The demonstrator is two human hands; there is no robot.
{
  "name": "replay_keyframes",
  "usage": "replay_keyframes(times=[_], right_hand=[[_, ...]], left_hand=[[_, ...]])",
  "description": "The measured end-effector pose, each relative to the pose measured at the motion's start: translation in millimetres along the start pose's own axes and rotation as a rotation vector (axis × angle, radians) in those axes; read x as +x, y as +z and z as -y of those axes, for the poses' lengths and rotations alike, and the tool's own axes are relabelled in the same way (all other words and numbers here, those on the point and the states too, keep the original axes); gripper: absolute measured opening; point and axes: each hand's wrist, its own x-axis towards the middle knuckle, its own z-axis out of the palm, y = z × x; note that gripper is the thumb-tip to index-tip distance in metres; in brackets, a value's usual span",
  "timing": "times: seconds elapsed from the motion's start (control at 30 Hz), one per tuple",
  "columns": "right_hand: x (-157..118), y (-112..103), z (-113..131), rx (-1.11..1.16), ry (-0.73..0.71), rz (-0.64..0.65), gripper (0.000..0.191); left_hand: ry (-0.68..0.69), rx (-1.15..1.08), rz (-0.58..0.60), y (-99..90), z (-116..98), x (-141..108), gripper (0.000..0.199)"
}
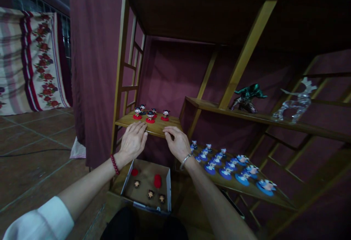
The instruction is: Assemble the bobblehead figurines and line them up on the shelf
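Note:
My left hand, with a red bead bracelet at the wrist, lies with fingers stretched out at the front edge of the small wooden shelf. At the same edge, further right, my right hand has loosely bent fingers and nothing visible in them; a silver bangle circles that wrist. Just beyond both hands stand several black-haired figurines, most on red bases, including a front one and a right one. Below, an open cardboard box holds red round bases and small loose figurines.
Rows of blue-and-white figurines cover the lower shelf on the right. Above them stand a green metallic figure and a clear deer ornament. A wooden upright divides the unit. A purple curtain hangs at left.

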Motion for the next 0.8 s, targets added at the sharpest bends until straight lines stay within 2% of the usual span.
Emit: replay_keyframes(times=[0.23, 0.43, 0.63, 0.8], right_hand=[[-10.3, 3.2, 7.1, 0.011, -0.039, -0.042, 0.023], [-31.3, 12.6, 16.2, 0.003, -0.094, -0.041, 0.026], [-57.9, 32.0, 11.8, 0.000, -0.149, -0.019, 0.029], [-85.7, 56.4, -3.5, -0.006, -0.139, 0.066, 0.030]], left_hand=[[0.030, -0.033, -0.026, 6.8, -5.2, -21.4, 0.045], [0.019, -0.156, 0.025, 11.5, -15.5, -42.8, 0.056], [0.031, -0.232, 0.094, 21.6, -22.7, -62.3, 0.056], [0.036, -0.274, 0.199, 38.6, -25.3, -84.4, 0.053]])
